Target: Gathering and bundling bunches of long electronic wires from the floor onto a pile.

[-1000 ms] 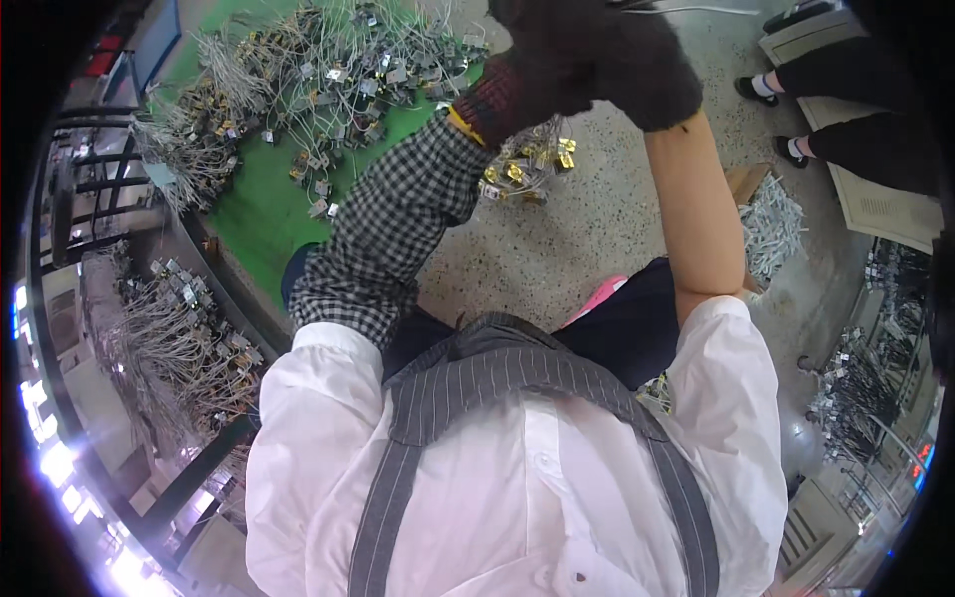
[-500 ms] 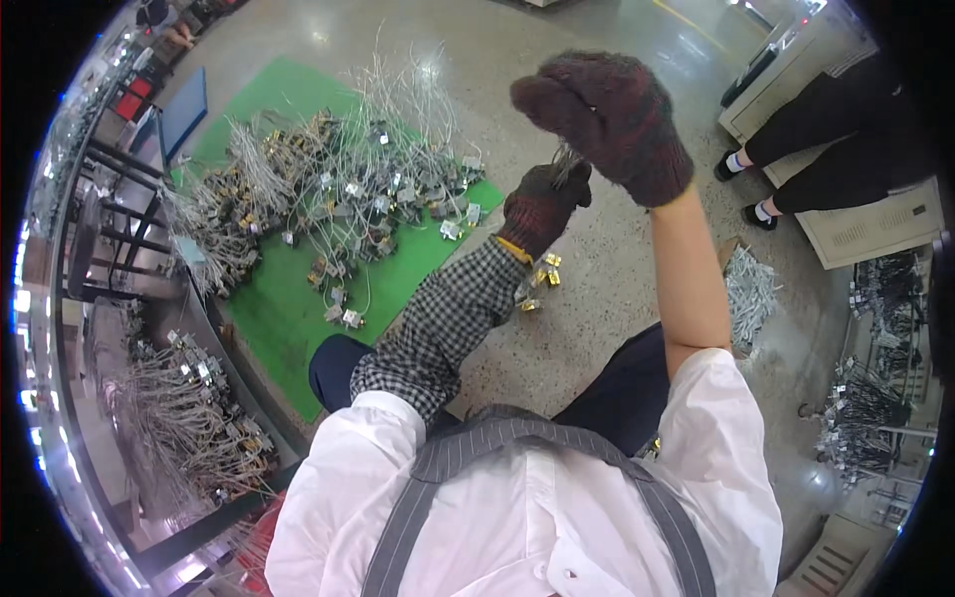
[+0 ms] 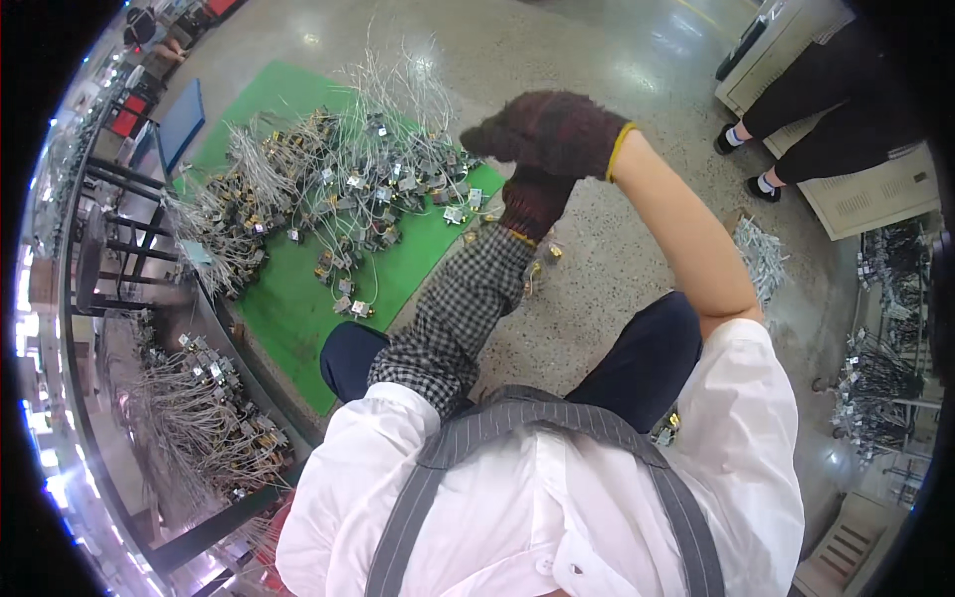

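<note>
My left hand [image 3: 537, 202], in a dark red-brown knit glove with a checked sleeve below it, is closed around a bundle of thin wires. Small gold metal connectors [image 3: 545, 261] hang out beneath that fist. Directly over it, my right hand [image 3: 557, 134], in a matching glove with a yellow cuff, touches or nearly touches the top of the left. It covers the upper wire ends, and its fingers are smeared and partly hidden, so their grip cannot be made out.
A large heap of wired metal connectors [image 3: 383, 184] lies on a green mat [image 3: 393, 284] ahead left. More wire bundles [image 3: 214, 408] fill a rack at my left. Pale short pieces [image 3: 761, 261] are piled at the right. A person in black trousers [image 3: 831, 114] stands by a beige cabinet [image 3: 875, 194].
My right hand has come down and left onto the top of my left fist, hiding the wire ends that stuck up there. The left hand has moved slightly down.
</note>
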`<state>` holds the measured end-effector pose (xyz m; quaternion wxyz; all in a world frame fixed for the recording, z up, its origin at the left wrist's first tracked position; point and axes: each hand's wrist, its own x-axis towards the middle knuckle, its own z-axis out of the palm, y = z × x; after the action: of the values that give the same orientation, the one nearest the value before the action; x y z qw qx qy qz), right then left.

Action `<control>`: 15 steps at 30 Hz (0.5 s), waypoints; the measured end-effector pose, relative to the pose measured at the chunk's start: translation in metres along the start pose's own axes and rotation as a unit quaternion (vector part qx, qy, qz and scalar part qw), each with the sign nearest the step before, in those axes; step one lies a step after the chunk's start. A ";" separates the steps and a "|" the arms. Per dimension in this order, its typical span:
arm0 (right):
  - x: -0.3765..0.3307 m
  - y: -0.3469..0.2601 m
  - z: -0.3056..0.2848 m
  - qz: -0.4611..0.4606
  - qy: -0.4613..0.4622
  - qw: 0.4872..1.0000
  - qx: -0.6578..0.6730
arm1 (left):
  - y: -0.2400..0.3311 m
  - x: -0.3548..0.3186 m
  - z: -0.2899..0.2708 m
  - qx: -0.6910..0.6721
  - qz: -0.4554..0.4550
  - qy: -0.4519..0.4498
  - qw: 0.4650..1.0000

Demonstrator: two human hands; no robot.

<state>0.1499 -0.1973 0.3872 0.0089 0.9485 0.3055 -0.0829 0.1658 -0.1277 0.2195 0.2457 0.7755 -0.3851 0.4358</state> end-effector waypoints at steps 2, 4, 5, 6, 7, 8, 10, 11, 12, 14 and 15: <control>0.000 0.023 0.039 -0.124 0.234 0.964 -0.001 | 0.007 -0.004 0.005 -0.035 -0.082 0.068 0.994; -0.003 0.067 0.048 -0.092 0.487 0.858 0.132 | 0.000 -0.001 -0.002 -0.314 -0.272 -0.152 0.897; 0.000 0.053 0.060 -0.095 0.488 0.857 0.136 | -0.007 0.023 -0.014 -0.137 -0.231 -0.290 0.918; 0.003 0.026 0.083 -0.025 0.518 0.836 0.181 | -0.001 0.010 -0.013 -0.161 -0.241 -0.212 0.933; 0.010 0.001 0.101 0.045 0.548 0.806 0.219 | 0.001 0.003 -0.008 -0.184 -0.243 -0.127 0.944; 0.016 -0.014 0.111 0.121 0.572 0.770 0.256 | -0.001 0.002 -0.003 -0.185 -0.239 -0.129 0.944; 0.020 -0.038 0.104 0.147 0.572 0.604 0.535 | -0.006 -0.009 0.003 -0.261 -0.148 -0.042 0.953; 0.018 -0.014 0.098 0.157 0.586 0.758 0.238 | -0.006 -0.015 0.010 -0.301 -0.104 -0.003 0.948; 0.014 0.013 0.089 0.148 0.524 0.835 -0.081 | 0.000 -0.024 0.015 -0.343 -0.065 0.034 0.936; 0.001 0.004 0.033 0.088 0.491 0.866 0.017 | -0.058 0.030 0.009 -0.431 -0.086 -0.539 0.719; 0.008 0.012 -0.012 0.003 0.481 0.872 0.084 | -0.080 0.059 0.004 -0.519 -0.004 -0.452 0.725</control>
<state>0.1654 -0.2016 0.3970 -0.2186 0.8691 0.2612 0.3588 0.2521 -0.1065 0.2646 0.4089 0.6335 -0.6133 -0.2355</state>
